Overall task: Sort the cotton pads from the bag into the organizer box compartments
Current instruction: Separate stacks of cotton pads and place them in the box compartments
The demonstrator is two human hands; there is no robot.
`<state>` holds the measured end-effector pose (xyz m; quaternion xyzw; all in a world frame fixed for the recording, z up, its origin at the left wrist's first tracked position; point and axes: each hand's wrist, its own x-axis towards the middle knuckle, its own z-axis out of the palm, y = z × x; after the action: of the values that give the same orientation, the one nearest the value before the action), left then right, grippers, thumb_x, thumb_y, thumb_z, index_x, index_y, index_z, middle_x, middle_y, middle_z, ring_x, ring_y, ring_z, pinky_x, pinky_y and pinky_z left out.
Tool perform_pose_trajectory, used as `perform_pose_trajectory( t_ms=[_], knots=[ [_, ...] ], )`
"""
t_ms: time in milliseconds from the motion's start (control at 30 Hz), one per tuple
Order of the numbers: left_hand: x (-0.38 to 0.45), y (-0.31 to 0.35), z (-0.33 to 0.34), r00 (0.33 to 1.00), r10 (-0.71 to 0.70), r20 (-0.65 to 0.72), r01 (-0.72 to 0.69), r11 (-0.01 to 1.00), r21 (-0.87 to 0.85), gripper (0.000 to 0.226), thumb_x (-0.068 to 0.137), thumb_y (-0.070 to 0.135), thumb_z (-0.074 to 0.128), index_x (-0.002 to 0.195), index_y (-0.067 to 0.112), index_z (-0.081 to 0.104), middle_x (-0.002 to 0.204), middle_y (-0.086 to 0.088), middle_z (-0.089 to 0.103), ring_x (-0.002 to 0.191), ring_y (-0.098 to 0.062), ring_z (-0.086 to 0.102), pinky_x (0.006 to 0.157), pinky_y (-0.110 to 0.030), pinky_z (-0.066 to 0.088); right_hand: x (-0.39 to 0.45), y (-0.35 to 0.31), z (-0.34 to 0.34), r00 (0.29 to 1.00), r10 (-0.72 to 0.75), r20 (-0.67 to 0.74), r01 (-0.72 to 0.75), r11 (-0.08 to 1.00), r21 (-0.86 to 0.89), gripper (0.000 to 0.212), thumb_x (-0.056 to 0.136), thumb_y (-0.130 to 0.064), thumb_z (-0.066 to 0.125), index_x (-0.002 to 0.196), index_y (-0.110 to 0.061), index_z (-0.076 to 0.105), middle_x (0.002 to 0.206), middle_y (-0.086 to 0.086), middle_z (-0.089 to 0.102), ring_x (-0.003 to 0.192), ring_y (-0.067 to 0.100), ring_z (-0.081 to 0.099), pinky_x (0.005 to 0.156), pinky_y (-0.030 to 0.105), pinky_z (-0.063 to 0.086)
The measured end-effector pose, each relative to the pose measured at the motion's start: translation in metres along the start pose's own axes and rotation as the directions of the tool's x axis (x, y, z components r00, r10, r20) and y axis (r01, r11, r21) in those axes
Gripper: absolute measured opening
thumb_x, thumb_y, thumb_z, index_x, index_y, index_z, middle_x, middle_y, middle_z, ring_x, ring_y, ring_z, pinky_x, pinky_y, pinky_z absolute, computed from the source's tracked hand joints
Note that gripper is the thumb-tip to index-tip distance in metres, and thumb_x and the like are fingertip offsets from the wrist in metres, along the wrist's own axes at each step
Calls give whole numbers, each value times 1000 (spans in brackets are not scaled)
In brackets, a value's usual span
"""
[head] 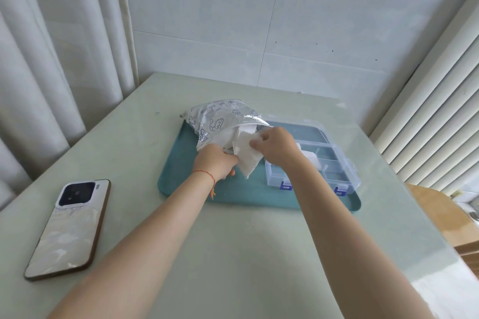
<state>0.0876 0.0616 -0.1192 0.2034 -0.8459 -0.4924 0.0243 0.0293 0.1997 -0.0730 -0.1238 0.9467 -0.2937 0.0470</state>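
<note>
While the left hand (217, 162) grips the bag (220, 122) mouth on the tray (181, 186) and the right hand (274, 145) pinches cotton pads (246, 156), a hard tug could spill them beside the organizer box (344, 171).

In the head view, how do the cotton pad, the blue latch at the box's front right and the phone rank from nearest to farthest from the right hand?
Measured from the right hand:
1. Cotton pad: pinched in that hand, at the bag's mouth.
2. Blue latch: on the box front, nearer the person and to the right.
3. Phone: on the table, far left, off the tray.
</note>
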Motion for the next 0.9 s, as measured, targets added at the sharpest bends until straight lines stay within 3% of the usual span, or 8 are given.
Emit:
perform_pose_trajectory(
  t_ms=[100, 167, 267, 433, 533, 667, 767, 900],
  knots=[
    [0, 1, -1, 999, -24, 39, 26, 998, -53, 16, 81, 16, 59, 70, 13, 71, 40, 5, 55, 32, -13, 35, 39, -15, 24, -2, 2, 3, 999, -3, -50, 4, 1000, 30, 19, 90, -17, 61, 81, 0, 60, 75, 5, 51, 72, 23, 45, 63, 30, 36],
    [2, 2, 0, 998, -39, 57, 44, 995, -88, 16, 78, 15, 61, 80, 7, 75, 42, 4, 54, 34, -15, 35, 38, -13, 23, -3, 1, 5, 998, -1, -70, 5, 998, 60, 18, 89, -15, 59, 73, -8, 54, 68, 1, 50, 70, 23, 45, 59, 29, 35],
    [4, 2, -1, 993, -54, 105, 65, 992, -104, 17, 73, 17, 66, 79, 2, 72, 57, -5, 52, 41, -19, 33, 40, -14, 22, -4, 0, 8, 996, -8, -87, 16, 995, 96, 21, 91, -15, 57, 71, -12, 50, 64, -2, 45, 65, 20, 42, 53, 28, 32],
    [1, 4, -7, 991, -54, 120, 81, 971, -226, 5, 80, 11, 66, 81, 10, 61, 54, -1, 41, 41, -15, 27, 41, -15, 16, -6, 4, 4, 994, -22, -105, 39, 985, 166, 14, 92, -14, 58, 81, -5, 58, 62, -4, 41, 66, 22, 39, 44, 20, 30],
    [-5, 6, -6, 993, -21, 119, 58, 946, -319, 17, 84, 12, 65, 71, 13, 55, 58, -1, 45, 44, -14, 38, 39, -16, 24, -6, 7, -2, 994, 11, -108, 22, 954, 298, 15, 93, -15, 62, 100, -4, 68, 68, -7, 50, 64, 19, 44, 54, 24, 36],
    [-12, 12, -5, 990, 27, 135, 52, 836, -547, 20, 85, 6, 61, 68, 14, 56, 61, -2, 55, 53, -13, 53, 46, -20, 43, -8, 16, -15, 996, 50, -80, -6, 882, 471, 13, 91, -18, 63, 92, -6, 68, 80, 4, 57, 73, 20, 47, 62, 28, 36],
    [-15, 20, -7, 992, 74, 101, 14, 736, -677, 29, 86, -4, 53, 64, 14, 48, 56, 0, 53, 54, -15, 50, 53, -24, 51, -10, 26, -27, 991, 118, -63, -47, 752, 658, 10, 91, -16, 62, 84, -10, 65, 74, 4, 58, 69, 21, 49, 60, 27, 34],
    [-16, 32, -6, 992, 111, 59, -40, 723, -689, 30, 87, -7, 52, 65, 13, 45, 63, -3, 56, 57, -16, 57, 57, -26, 55, -14, 29, -43, 995, 70, 77, -96, 341, 935, 6, 93, -15, 59, 89, -14, 63, 83, 8, 63, 71, 18, 57, 64, 27, 38]
  ],
)
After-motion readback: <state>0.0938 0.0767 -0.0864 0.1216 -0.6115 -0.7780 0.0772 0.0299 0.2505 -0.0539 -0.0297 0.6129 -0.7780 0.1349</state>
